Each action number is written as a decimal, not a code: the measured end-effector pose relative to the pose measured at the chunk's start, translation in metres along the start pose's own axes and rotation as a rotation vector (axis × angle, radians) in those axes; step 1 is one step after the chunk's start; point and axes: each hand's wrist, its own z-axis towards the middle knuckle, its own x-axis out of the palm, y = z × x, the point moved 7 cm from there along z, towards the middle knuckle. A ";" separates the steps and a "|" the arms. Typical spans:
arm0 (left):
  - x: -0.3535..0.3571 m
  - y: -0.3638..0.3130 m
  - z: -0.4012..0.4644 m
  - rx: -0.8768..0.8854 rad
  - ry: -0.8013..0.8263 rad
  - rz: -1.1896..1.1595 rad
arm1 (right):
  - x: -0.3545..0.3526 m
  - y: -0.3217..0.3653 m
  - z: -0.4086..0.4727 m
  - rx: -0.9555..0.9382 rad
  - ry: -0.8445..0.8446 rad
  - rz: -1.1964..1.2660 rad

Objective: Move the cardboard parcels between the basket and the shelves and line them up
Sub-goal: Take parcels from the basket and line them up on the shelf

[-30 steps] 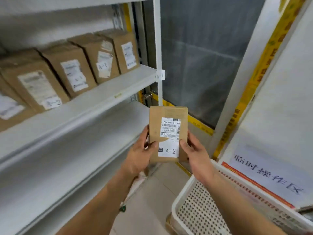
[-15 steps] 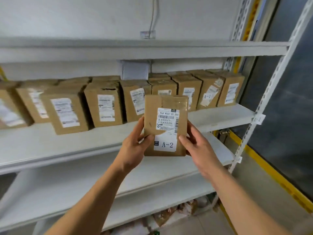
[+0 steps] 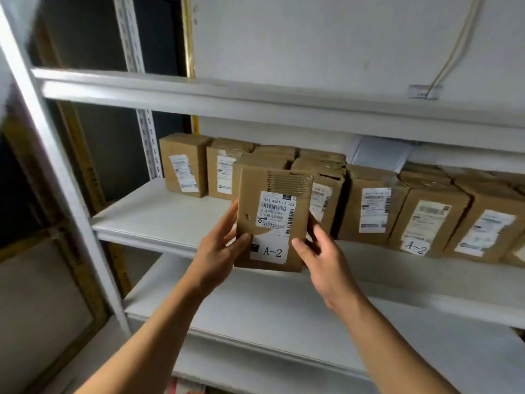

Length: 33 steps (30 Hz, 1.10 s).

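Cardboard parcel (image 3: 272, 220) upright between left hand (image 3: 218, 251) and right hand (image 3: 326, 260); both gripping its sides.

brown cardboard parcels (image 3: 372, 206), white labels (image 3: 274, 223) with black barcodes, white shelves (image 3: 170, 220), yellow-edged upright (image 3: 187, 38)
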 end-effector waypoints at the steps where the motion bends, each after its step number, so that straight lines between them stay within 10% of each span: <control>1: -0.012 0.000 -0.001 -0.007 -0.023 0.011 | 0.013 -0.002 0.008 -0.004 0.031 -0.005; 16: -0.183 0.046 0.041 -0.104 -0.279 0.065 | 0.204 -0.009 0.117 0.020 0.167 -0.012; 33: -0.205 0.103 0.158 -0.034 0.014 0.158 | 0.232 -0.058 0.172 0.131 -0.316 -0.170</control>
